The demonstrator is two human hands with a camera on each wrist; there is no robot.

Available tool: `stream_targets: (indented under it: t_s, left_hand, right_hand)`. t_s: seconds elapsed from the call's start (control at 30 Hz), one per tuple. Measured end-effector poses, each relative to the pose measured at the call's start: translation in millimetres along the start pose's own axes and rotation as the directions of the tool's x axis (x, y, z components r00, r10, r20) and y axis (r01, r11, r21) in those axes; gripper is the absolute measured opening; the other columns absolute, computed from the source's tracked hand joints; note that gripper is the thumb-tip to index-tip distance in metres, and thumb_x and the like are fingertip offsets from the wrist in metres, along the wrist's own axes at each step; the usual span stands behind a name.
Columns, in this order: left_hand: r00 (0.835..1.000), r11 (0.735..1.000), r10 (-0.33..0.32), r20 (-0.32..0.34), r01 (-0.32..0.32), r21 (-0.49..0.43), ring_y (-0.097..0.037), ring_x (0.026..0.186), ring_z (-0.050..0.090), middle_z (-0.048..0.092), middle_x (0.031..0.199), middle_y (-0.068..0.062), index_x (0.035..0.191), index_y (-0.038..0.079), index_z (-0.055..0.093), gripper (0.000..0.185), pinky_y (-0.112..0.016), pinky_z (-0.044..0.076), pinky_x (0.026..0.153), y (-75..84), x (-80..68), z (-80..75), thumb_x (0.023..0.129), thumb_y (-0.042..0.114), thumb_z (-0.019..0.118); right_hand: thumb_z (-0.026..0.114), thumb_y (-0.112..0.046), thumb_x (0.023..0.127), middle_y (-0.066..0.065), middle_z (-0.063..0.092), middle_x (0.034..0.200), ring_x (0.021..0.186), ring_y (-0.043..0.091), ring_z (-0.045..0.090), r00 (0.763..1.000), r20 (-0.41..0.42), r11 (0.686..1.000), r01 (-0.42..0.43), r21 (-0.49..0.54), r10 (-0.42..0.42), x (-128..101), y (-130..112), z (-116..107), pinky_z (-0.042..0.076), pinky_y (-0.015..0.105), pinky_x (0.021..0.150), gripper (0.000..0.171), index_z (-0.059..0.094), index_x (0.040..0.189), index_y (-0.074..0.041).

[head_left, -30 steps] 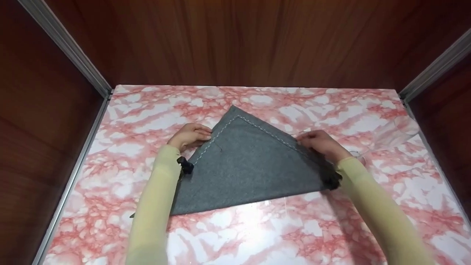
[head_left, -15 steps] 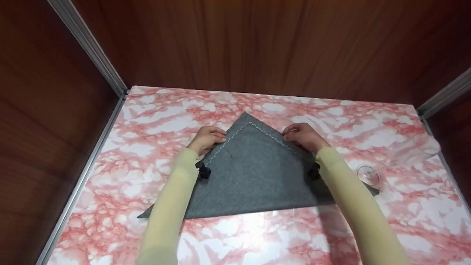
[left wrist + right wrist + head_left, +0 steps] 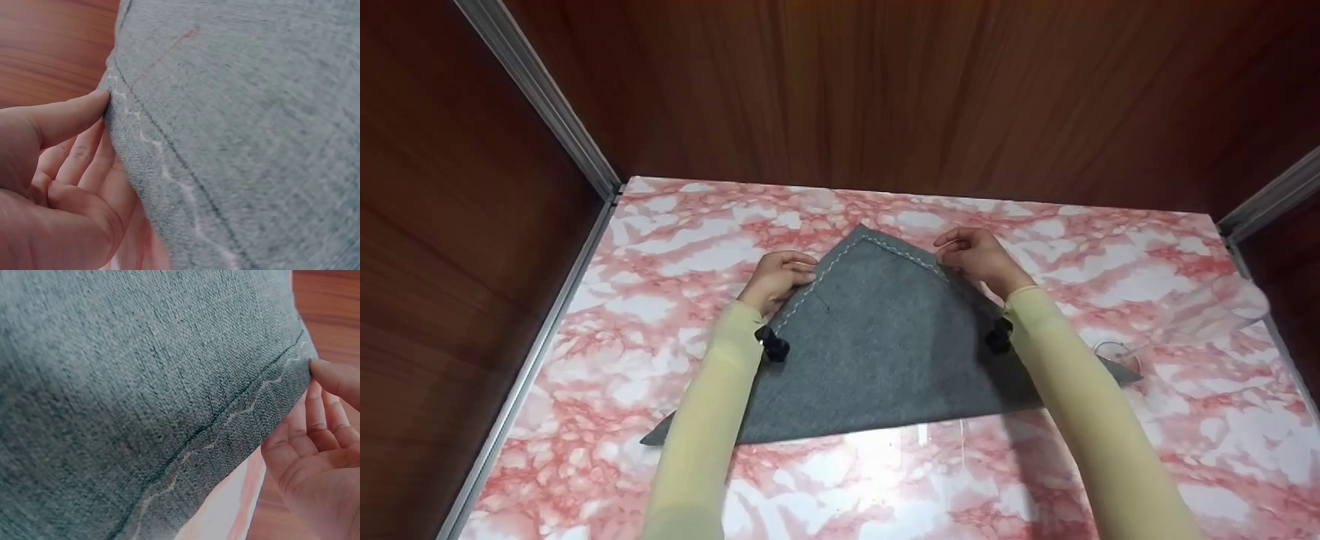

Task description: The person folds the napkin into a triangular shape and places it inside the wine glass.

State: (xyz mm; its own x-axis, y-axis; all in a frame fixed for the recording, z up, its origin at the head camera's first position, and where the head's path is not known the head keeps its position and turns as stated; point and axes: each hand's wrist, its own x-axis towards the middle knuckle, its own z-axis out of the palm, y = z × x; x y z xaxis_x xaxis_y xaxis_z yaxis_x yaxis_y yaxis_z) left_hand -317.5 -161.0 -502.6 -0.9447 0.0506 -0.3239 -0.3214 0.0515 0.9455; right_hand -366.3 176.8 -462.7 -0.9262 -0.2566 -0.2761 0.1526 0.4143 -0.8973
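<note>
Setting: wood-grain panels are seen closing in a pink-and-white marbled surface [image 3: 675,225] on three sides, with metal rails at the corners.
Cloth: a grey felt cloth [image 3: 877,352], folded into a triangle, is laid at the middle of the surface, its apex pointing away from the person; a pale zigzag stitch line [image 3: 900,251] is run just inside both sloping edges.
Left hand: the left hand [image 3: 778,277] is placed at the left sloping edge near the apex; in the wrist view its fingers [image 3: 67,121] are curled, with a tip pressed against the hem.
Right hand: the right hand [image 3: 976,256] is held at the right sloping edge, slightly raised; its fingers [image 3: 332,379] are bent loosely, one tip touching the hem, and a firm pinch cannot be confirmed.
Beside: a clear glass item [image 3: 1114,352] is seen near the cloth's right corner.
Doing it well: both edges are best taken evenly, close to the apex and just outside the stitching, so that the layers are kept aligned and no skew is pulled in.
</note>
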Motion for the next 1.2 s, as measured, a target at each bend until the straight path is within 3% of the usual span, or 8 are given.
stream_targets:
  t_s: [0.17,0.33,0.5,0.67,0.83,1.07,1.2]
  left_hand:
    - [1.000,0.999,0.007,-0.018,-0.006,0.033,-0.014,0.082,0.060,0.064,0.104,-0.014,0.113,-0.003,0.064,0.030,-0.025,0.050,0.068,-2.1,-4.1,4.1,0.084,-0.006,0.068]
    - [1.000,0.999,0.015,-0.021,-0.014,0.039,-0.016,0.083,0.060,0.064,0.099,-0.013,0.112,-0.005,0.062,0.030,-0.027,0.050,0.071,-1.2,-8.5,6.4,0.083,-0.006,0.069]
    - [0.999,0.998,-0.048,0.004,0.048,0.047,-0.013,0.074,0.060,0.065,0.097,-0.010,0.114,-0.003,0.062,0.033,-0.024,0.049,0.061,-0.7,-13.3,0.7,0.083,-0.001,0.072]
    - [0.994,0.993,-0.104,0.038,0.101,0.067,-0.010,0.065,0.059,0.065,0.092,-0.006,0.113,-0.001,0.063,0.033,-0.021,0.047,0.052,-4.3,-20.5,-10.9,0.083,0.004,0.073]
    - [0.990,0.990,-0.132,0.058,0.128,0.063,-0.014,0.077,0.066,0.066,0.090,-0.005,0.113,-0.003,0.062,0.033,-0.027,0.055,0.068,-12.3,-32.2,-26.3,0.083,0.005,0.073]
    - [0.989,0.988,-0.136,0.057,0.131,0.083,-0.013,0.081,0.065,0.065,0.096,-0.007,0.113,-0.005,0.062,0.033,-0.027,0.055,0.072,-26.2,-61.1,-52.2,0.084,0.005,0.073]
    - [0.989,0.987,-0.134,0.057,0.128,0.100,-0.014,0.080,0.066,0.065,0.098,-0.009,0.113,-0.007,0.060,0.034,-0.028,0.055,0.073,-34.8,-80.0,-69.0,0.084,0.004,0.071]
  right_hand:
    - [0.062,0.001,0.089,0.018,0.062,0.105,0.082,0.019,0.057,0.999,-0.021,0.999,-0.040,0.012,0.040,-2.0,7.2,0.9,0.049,0.031,0.070,0.032,0.056,0.120,0.006]
    - [0.062,0.004,0.088,0.022,0.062,0.110,0.081,0.015,0.058,1.000,-0.020,0.999,-0.015,0.030,0.016,-6.3,18.9,2.3,0.049,0.030,0.073,0.030,0.056,0.117,0.009]
    - [0.063,0.001,0.089,0.018,0.063,0.108,0.083,0.015,0.059,1.000,0.010,0.999,0.002,0.054,-0.003,-13.2,28.2,-1.8,0.049,0.027,0.072,0.031,0.056,0.119,0.007]
    - [0.064,-0.004,0.091,0.016,0.062,0.111,0.088,0.017,0.057,0.997,0.067,0.997,-0.051,0.054,0.048,-21.7,34.4,-10.9,0.049,0.028,0.073,0.035,0.054,0.124,0.003]
    - [0.064,-0.003,0.090,0.020,0.060,0.114,0.087,0.015,0.058,0.992,0.097,0.993,-0.085,0.076,0.077,-32.5,35.8,-18.7,0.048,0.029,0.073,0.040,0.051,0.126,0.007]
    - [0.063,0.000,0.089,0.023,0.063,0.107,0.081,0.010,0.059,0.993,0.114,0.998,-0.029,-0.048,0.035,-54.6,34.1,-33.8,0.049,0.027,0.072,0.035,0.053,0.120,0.014]
    - [0.063,-0.001,0.090,0.022,0.063,0.105,0.082,0.011,0.059,0.991,0.126,0.996,-0.044,-0.077,0.053,-65.7,41.6,-47.1,0.049,0.027,0.073,0.035,0.052,0.120,0.014]
